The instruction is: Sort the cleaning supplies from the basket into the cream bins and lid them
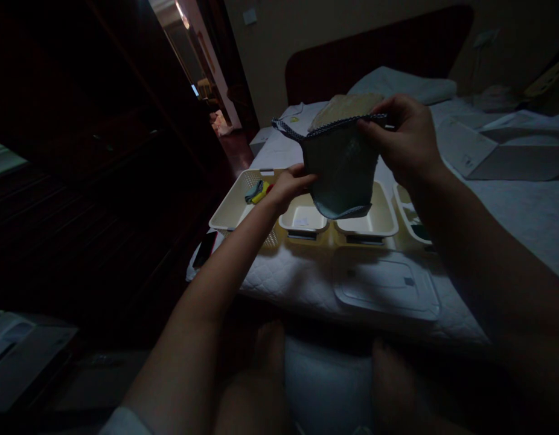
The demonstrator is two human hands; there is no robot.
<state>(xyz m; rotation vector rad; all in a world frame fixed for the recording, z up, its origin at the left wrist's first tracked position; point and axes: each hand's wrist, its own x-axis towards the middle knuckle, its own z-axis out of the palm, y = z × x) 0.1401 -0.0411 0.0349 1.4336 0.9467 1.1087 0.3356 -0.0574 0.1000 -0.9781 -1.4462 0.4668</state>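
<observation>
A dark green cloth piece shaped like a pouch (340,166), with black-and-white checked edging, hangs above the bins. My right hand (404,133) pinches its upper right edge between thumb and fingers. Lower down, my left hand (291,184) grips its left side, though some fingertips are hidden by the cloth. Below it are a small cream bin (304,220) and a wider cream bin (383,225). To their left sits a perforated cream basket (227,208) with a folded yellow and grey cloth (258,192) inside.
Another bin (406,214) is partly hidden behind my right forearm. A clear lid (388,284) lies on the quilted bed near its front edge. A phone (205,249) rests at the left corner. White boxes (467,148) and a pillow (399,84) are farther back.
</observation>
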